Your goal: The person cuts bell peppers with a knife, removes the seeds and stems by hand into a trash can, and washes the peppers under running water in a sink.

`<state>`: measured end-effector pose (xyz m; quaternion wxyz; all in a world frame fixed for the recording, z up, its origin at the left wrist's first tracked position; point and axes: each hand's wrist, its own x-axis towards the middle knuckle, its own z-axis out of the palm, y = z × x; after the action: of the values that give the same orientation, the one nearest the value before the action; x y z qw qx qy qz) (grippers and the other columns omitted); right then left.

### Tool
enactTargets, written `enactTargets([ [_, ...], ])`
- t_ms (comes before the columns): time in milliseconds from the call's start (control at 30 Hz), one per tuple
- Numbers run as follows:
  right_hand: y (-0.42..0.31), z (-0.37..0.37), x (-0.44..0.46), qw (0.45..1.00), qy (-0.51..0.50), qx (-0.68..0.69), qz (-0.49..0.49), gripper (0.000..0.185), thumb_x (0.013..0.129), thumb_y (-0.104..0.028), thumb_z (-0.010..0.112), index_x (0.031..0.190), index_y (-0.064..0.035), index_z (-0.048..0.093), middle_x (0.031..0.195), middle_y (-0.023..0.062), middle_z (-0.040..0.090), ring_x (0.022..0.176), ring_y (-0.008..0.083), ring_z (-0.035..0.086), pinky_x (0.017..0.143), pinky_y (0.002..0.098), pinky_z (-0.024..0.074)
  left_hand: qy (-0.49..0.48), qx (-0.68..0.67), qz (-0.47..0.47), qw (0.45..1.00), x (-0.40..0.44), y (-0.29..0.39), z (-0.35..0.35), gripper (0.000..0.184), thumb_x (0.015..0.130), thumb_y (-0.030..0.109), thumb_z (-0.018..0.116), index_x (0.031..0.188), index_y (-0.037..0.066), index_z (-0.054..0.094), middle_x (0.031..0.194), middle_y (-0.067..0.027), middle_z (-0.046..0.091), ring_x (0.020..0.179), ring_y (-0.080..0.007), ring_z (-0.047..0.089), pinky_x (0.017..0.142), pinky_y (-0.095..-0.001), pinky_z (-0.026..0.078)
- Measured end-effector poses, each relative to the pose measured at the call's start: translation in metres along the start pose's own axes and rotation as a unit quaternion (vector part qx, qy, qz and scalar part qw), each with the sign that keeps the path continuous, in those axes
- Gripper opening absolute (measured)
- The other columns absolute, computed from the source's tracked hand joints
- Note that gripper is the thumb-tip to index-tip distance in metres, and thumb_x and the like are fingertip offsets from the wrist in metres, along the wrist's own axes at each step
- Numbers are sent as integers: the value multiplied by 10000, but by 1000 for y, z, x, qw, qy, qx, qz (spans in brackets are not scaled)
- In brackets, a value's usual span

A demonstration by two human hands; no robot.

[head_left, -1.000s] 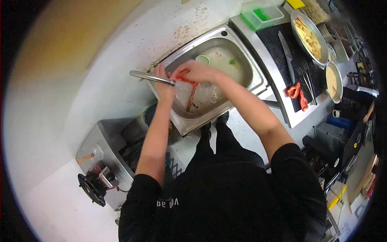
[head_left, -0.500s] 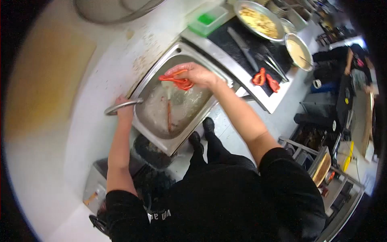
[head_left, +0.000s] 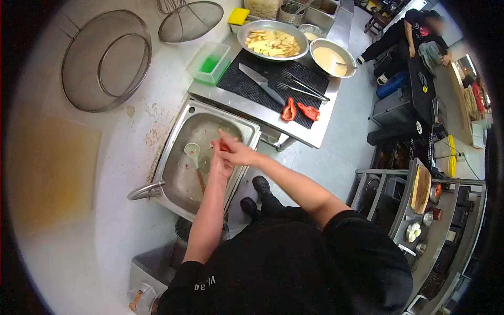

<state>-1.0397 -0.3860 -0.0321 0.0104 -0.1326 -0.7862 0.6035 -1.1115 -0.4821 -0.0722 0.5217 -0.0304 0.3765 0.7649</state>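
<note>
Over the steel sink (head_left: 176,139), my left hand (head_left: 220,165) and my right hand (head_left: 239,153) meet around a red pepper (head_left: 224,147). Both hands are closed on it, and they cover most of it. The right fingers, reaching past it, are slightly blurred. In the basin beneath lies a spoon with a pale round bowl (head_left: 192,150) and a brown handle, among small red bits. The curved tap (head_left: 147,190) stands at the sink's left edge, away from both hands. Two cut red pepper pieces, one a hollow half (head_left: 289,110), rest on the counter.
A black mat (head_left: 239,79) on the counter carries a knife (head_left: 262,84) and metal tongs (head_left: 304,88). Behind are a bowl of sliced pieces (head_left: 273,43), a bowl of beige liquid (head_left: 329,59) and a green-bottomed tub (head_left: 210,64). Strainers (head_left: 107,60) hang left. Another person (head_left: 415,37) is at far right.
My left hand has left the tap and joined my right hand at the red pepper. My right hand has come lower and nearer to me. The view has shifted, showing more of the counter.
</note>
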Motion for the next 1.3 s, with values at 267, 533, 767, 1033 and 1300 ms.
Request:
enactTargets([
  [267,108,-228,-72,728,395,-549,111,416,787,-91,573,1201,-56,547,1156,204,569,1055,328,566,813,413,489,-18,196,-128,972,41,-19,92,463,877,373,613,1238,126,462,1141,-71,591,862,-229,618,689,-377,543],
  [533,110,-239,-76,846,416,-247,223,210,836,-162,589,943,4,660,808,166,673,698,273,655,662,389,509,38,273,-118,954,106,-40,132,217,872,177,612,1049,143,490,877,-13,563,757,-161,595,619,-329,522],
  [767,89,-184,-38,853,417,-294,106,194,740,-106,650,911,-16,654,963,219,594,877,364,576,801,423,467,93,285,-94,949,133,-62,134,318,880,295,613,1115,135,472,1014,-46,571,874,-189,579,733,-400,505],
  [1033,59,-167,-25,920,354,-145,89,224,753,-87,634,953,12,607,914,217,601,856,374,588,782,423,474,107,231,-95,962,124,-53,134,575,779,417,719,1204,153,435,1152,-83,561,986,-240,594,793,-455,493],
  [1300,29,-177,-2,983,114,125,67,369,884,-341,579,931,12,677,709,108,663,679,119,617,605,297,475,-30,9,-160,987,100,-14,84,429,856,355,635,1205,132,522,1141,-80,603,997,-279,597,891,-527,461],
])
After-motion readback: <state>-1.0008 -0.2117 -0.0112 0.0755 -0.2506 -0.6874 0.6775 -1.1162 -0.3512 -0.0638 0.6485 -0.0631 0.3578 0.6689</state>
